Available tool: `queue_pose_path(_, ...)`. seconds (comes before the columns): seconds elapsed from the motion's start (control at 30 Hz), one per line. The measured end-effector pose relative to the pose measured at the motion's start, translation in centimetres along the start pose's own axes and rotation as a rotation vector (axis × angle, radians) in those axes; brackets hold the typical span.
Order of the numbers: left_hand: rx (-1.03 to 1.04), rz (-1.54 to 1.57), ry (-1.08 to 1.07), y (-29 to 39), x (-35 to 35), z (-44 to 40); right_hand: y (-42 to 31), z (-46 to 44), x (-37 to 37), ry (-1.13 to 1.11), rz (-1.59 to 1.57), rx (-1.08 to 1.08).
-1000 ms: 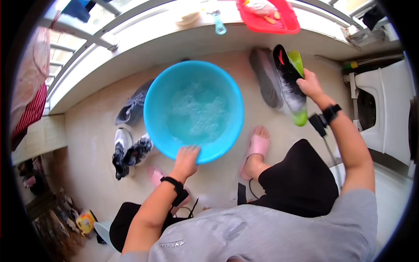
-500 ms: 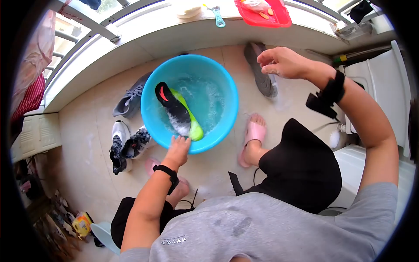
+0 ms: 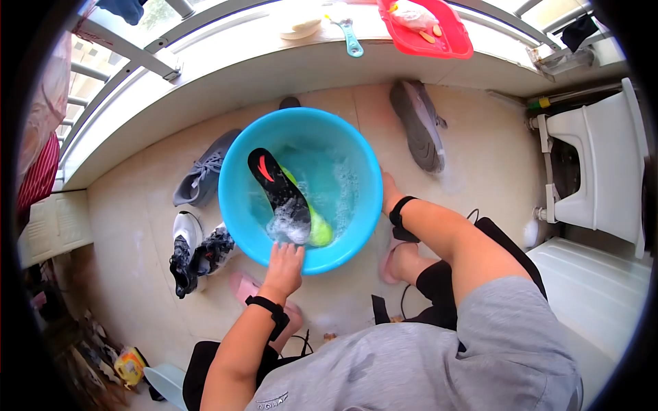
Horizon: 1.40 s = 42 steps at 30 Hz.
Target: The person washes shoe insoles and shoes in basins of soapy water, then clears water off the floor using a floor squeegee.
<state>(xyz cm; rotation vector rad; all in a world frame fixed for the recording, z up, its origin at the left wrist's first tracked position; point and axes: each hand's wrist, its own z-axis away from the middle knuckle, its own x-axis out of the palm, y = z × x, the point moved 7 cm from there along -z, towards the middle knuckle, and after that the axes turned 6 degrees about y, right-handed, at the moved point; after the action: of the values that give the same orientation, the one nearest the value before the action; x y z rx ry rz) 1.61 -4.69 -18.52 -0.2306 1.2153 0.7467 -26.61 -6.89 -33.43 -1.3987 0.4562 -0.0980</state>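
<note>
A blue basin (image 3: 373, 198) of soapy water stands on the floor in front of me. In it lie a black insole (image 3: 277, 185) with a red mark and foam at its lower end, and a green insole (image 3: 319, 229) partly beneath it. My left hand (image 3: 284, 266) grips the basin's near rim, fingers over the edge. At the basin's right side is my right hand (image 3: 389, 192), touching or close to the outer wall; its fingers are mostly hidden there.
Grey shoe (image 3: 204, 171) and black-and-white shoes (image 3: 184, 253) sit left of the basin; a grey shoe (image 3: 418, 127) lies to the right. On the ledge are a brush (image 3: 349, 38) and a red tray (image 3: 449, 48). White plastic furniture (image 3: 600, 157) stands at right.
The black and green insoles went from my right hand into the basin. My right hand, open in the air half a second ago, has come down to the basin's right side. My left hand stays at the rim.
</note>
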Motion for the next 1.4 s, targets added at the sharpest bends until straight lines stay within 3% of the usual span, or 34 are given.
queue_pose_path(0.03,0.000,-0.002,-0.006,-0.1,0.2,0.0,0.2,-0.1,0.2,0.000,-0.005,0.004)
queue_pose_path(0.1,0.022,0.012,0.083,-0.1,0.1,0.2,1.3,0.0,0.3,0.039,-0.096,0.380)
queue_pose_path(0.13,0.014,0.007,0.090,-0.2,0.2,0.1,-0.3,-0.2,-0.4,0.034,-0.098,0.370)
queue_pose_path(0.2,0.050,0.010,0.180,-0.1,-0.1,0.4,-8.2,0.1,-1.7,-0.183,0.542,0.122)
queue_pose_path(0.3,0.046,0.016,0.187,-0.2,0.2,0.3,-6.2,-0.9,-4.3,-0.152,0.621,-0.065)
queue_pose_path(0.37,0.043,0.020,0.182,-0.1,0.5,0.2,-8.5,-2.5,-8.4,-0.234,0.914,-0.017)
queue_pose_path(0.5,0.049,0.003,0.235,-0.5,0.9,0.3,-17.2,-3.1,-15.5,-0.070,0.849,-0.221)
queue_pose_path(0.57,0.013,0.010,0.177,-0.5,0.7,0.3,-21.2,-2.9,-16.9,-0.066,0.773,-0.129)
queue_pose_path(0.7,-0.030,0.050,0.102,-0.8,1.3,0.2,-27.4,-1.0,-13.8,-0.114,0.638,-0.110)
queue_pose_path(0.77,-0.045,0.063,0.082,-0.9,1.1,0.1,-29.4,0.0,-10.8,-0.146,0.620,-0.201)
queue_pose_path(0.83,-0.060,0.083,0.063,-1.0,1.1,0.3,-28.4,0.9,-7.5,-0.223,0.559,-0.076)
queue_pose_path(0.9,-0.031,0.056,0.098,-1.0,0.9,0.3,-27.9,1.3,-4.2,-0.261,0.591,-0.163)
queue_pose_path(0.93,-0.037,0.056,0.099,-1.1,1.3,0.3,-27.0,1.4,-2.1,-0.410,0.678,-0.153)
queue_pose_path(0.97,0.004,0.018,0.186,-0.9,1.5,0.4,-25.9,1.6,-0.3,-0.557,0.763,-0.145)
queue_pose_path(1.0,0.044,-0.025,0.275,-0.7,1.1,0.4,-25.0,0.4,0.8,-0.559,0.760,-0.157)
queue_pose_path(1.07,0.042,-0.036,0.309,-0.7,1.3,0.5,-27.2,-3.4,3.1,-0.375,0.665,-0.690)
queue_pose_path(1.13,0.015,0.027,0.245,-0.7,1.2,0.3,-28.2,-8.9,5.1,-0.285,0.654,-0.611)
queue_pose_path(1.2,0.005,0.030,0.202,-0.7,1.3,0.2,-25.8,-15.1,7.2,-0.285,0.662,-0.282)
queue_pose_path(1.23,0.002,0.042,0.155,-0.7,1.6,0.2,-24.9,-17.7,8.4,-0.288,0.653,-0.298)
queue_pose_path(1.3,0.005,0.026,0.205,-0.5,1.6,0.4,-20.5,-21.7,10.8,-0.406,0.621,-0.113)
queue_pose_path(1.4,0.056,0.015,0.294,1.0,2.0,0.8,-17.9,-23.7,14.6,-0.514,0.755,-0.150)
